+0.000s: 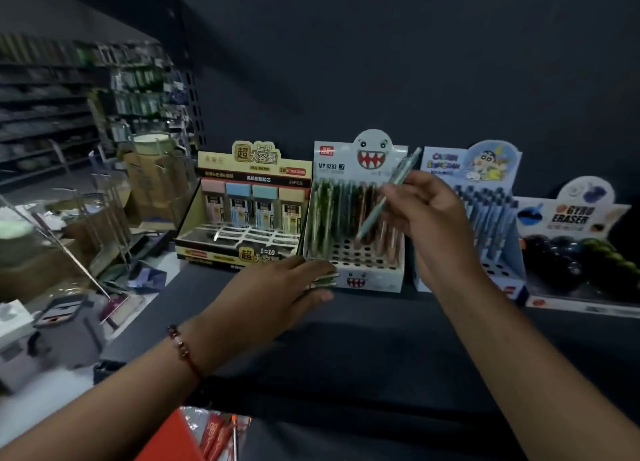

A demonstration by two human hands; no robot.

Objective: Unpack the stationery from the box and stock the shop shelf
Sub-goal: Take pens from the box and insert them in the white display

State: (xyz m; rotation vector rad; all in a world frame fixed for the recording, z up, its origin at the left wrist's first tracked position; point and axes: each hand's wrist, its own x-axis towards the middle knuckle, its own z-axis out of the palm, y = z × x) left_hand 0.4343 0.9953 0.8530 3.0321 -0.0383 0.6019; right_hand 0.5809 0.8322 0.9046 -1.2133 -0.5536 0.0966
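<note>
— Head view, first the right hand (429,211): where does the pencil (389,197) sit?

— Pinched between thumb and fingers (398,197) of that hand, held slanting, upper end toward the back wall (381,62), lower tip aimed down and leftward into the monster-face display box (363,277). Hangs just above the box's holed tray, tip close to the filled rows and not yet seated in a hole. Long axis tilted, not upright; probably needs straightening before dropping in.

— And the left hand (287,287)?

— Lower and nearer the shelf's front edge, fingers curled shut around a small bundle of pencils (325,279), lying roughly flat, ends pointing right, just beside the box's front left corner. Right hand clearly the nearer one to the empty holes.

— Contents of the boxes?

— Monster-face box: back rows full of pencils, front rows of holes bare. Left of it, lead-refill box (249,215), four packs at the back, front slots vacant. Right of it, cartoon box (485,218) partly filled with blue pens, then eraser box (581,253) with dark round erasers. All standing along the back of the shelf (363,356). Red packet (194,436) at the bottom edge, too blurred to tell more.
</note>
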